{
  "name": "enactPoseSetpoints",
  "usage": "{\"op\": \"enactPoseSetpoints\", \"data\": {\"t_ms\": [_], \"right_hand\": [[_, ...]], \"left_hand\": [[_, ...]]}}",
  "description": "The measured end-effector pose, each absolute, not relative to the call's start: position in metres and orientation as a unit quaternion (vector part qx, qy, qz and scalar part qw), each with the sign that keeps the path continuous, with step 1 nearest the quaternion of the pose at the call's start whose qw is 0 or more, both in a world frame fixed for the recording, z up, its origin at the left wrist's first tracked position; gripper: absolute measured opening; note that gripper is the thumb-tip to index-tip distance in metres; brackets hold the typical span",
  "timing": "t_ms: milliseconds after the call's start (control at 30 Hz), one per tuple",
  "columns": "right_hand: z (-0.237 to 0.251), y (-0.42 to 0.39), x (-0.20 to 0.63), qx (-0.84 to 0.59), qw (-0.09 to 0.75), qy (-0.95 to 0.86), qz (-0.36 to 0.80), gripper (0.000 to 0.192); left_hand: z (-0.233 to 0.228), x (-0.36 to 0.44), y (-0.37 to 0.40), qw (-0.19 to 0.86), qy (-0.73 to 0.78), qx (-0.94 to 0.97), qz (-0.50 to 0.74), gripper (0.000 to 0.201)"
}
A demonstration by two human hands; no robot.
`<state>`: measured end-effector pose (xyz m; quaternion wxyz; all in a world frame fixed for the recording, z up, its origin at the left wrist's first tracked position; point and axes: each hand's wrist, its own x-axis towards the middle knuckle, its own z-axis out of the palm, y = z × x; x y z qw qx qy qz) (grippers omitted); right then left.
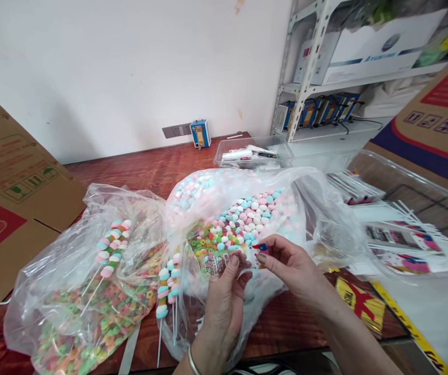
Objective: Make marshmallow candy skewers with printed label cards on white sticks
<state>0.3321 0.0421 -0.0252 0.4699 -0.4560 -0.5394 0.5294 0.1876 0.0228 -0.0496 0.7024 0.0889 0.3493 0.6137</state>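
Note:
My left hand [224, 299] is closed on a small clear printed bag [216, 264], thumb on top. My right hand [292, 263] pinches a red and blue printed end [261, 247] beside it; whether this belongs to the same bag I cannot tell. Both hands are over a big open plastic bag of pink, white and blue marshmallows [253, 213], with ring-shaped gummies [202, 244] near its front. Candy skewers [163, 291] on white sticks lean at that bag's left side. More candy skewers [110, 247] lie on a clear bag of ring gummies [91, 317] to the left.
Behind the marshmallows stands a clear tray [286, 151] with markers [237, 154]. At the right are printed bags [401, 238], white sticks [422, 221] and a gold packet of twist ties [360, 302]. Cardboard boxes [16, 192] flank the wooden table [130, 162]; a metal shelf [305, 86] stands behind.

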Motion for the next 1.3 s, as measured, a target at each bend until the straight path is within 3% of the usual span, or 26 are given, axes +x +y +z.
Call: {"op": "enactPoseSetpoints", "data": {"t_ms": [133, 433, 667, 833, 1133, 1300], "right_hand": [[-0.036, 0.026, 0.323, -0.469, 0.497, -0.479, 0.551, 0.022], [-0.048, 0.000, 0.315, -0.539, 0.471, -0.537, 0.447, 0.037], [-0.046, -0.006, 0.316, -0.553, 0.450, -0.588, 0.382, 0.043], [-0.047, -0.010, 0.321, -0.550, 0.501, -0.555, 0.372, 0.049], [-0.029, -0.028, 0.320, -0.504, 0.561, -0.596, 0.276, 0.019], [-0.039, -0.027, 0.311, -0.501, 0.538, -0.576, 0.357, 0.022]], "left_hand": [[-0.044, 0.191, 0.014, 0.668, 0.407, 0.109, 0.614, 0.026], [-0.052, 0.186, 0.002, 0.613, 0.444, 0.144, 0.637, 0.033], [-0.058, 0.182, 0.000, 0.669, 0.406, 0.098, 0.616, 0.031], [-0.062, 0.181, 0.000, 0.699, 0.351, -0.010, 0.623, 0.028], [-0.059, 0.180, 0.002, 0.702, 0.316, -0.007, 0.638, 0.030], [-0.059, 0.183, -0.003, 0.640, 0.353, 0.107, 0.674, 0.029]]}}
